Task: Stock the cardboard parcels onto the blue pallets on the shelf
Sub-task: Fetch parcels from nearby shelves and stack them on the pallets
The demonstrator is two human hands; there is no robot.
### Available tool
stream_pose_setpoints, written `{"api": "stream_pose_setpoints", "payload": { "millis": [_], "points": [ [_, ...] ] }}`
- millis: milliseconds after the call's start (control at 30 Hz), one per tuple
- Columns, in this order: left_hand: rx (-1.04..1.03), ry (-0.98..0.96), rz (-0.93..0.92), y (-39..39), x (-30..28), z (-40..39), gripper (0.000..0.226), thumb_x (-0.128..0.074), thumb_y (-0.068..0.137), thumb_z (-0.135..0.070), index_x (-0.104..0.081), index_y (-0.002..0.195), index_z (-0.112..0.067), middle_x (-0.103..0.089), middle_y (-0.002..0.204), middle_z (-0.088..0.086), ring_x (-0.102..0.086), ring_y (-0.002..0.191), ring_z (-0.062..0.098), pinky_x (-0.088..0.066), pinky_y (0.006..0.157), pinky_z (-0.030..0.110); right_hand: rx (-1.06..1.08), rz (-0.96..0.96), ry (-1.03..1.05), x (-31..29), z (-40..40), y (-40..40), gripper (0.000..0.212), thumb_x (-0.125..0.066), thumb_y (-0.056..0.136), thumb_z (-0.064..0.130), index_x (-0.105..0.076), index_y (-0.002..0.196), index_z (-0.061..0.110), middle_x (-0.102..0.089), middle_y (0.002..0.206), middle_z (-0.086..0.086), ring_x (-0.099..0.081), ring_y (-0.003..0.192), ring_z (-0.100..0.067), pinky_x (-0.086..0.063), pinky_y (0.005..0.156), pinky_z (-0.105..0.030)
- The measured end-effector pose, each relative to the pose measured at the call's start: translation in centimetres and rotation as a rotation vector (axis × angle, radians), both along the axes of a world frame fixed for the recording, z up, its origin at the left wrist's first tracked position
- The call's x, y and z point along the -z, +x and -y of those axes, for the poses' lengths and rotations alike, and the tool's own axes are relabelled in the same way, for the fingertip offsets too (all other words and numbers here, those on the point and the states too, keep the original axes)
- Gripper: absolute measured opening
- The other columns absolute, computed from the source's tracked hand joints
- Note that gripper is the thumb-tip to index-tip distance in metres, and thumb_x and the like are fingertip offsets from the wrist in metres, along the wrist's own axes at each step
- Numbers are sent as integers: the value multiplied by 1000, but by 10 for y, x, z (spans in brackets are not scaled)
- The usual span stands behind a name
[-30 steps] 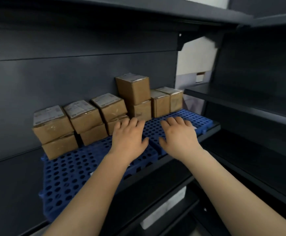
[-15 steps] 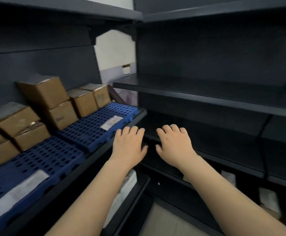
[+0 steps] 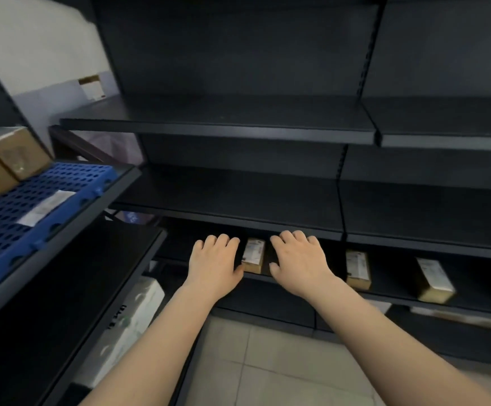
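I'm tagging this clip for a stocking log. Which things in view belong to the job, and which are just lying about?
Part of the job:
- blue pallet
- stocked parcels
- parcel between the hands
- parcels on the low shelf
- left hand, right hand, both empty

Just lying about:
- white package
- paper slip
- wall box

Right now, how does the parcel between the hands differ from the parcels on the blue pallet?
The parcel between the hands is slim, alone, and sits on a low dark shelf; the parcels on the blue pallet look bulkier, pressed side by side, higher up at left. Both are brown cardboard; neither hand holds one.
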State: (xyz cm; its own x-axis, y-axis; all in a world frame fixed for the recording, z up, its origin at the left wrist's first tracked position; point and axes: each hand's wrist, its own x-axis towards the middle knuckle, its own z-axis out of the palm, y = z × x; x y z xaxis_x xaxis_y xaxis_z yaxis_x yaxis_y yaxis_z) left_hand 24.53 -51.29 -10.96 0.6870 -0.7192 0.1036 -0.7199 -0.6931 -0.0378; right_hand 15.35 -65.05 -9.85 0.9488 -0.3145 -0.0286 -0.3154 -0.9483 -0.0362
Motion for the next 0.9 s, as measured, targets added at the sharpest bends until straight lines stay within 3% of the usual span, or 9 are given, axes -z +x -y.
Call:
{"api": "stream_pose_setpoints", "payload": {
  "millis": [267,667,900],
  "points": [
    [58,86,-96,-6,40,40,53,-46,90,-44,-36,137,-20,-46,133,0,-43,123,22,-34,100,36,88,-151,70,42,41,-19,46,-45,92,34,-40,134,15,-46,133,-8,-41,124,-29,-35,99,-40],
    [16,128,-349,64,115,86,54,-50,89,-43,-38,138,-22,-47,136,3,-43,124,23,-37,100,39,256,-290,227,116,102,27,47,-48,91,35,-43,133,15,-48,134,-10,-45,121,-31,-39,97,-41],
    [-53,155,-468,120,200,117,54,-50,91,-41,-35,139,-23,-45,138,2,-43,126,23,-40,98,39,479,-241,510,208,144,72,47,-52,90,36,-46,132,15,-47,132,-9,-47,120,-30,-47,95,-41]
  ]
}}
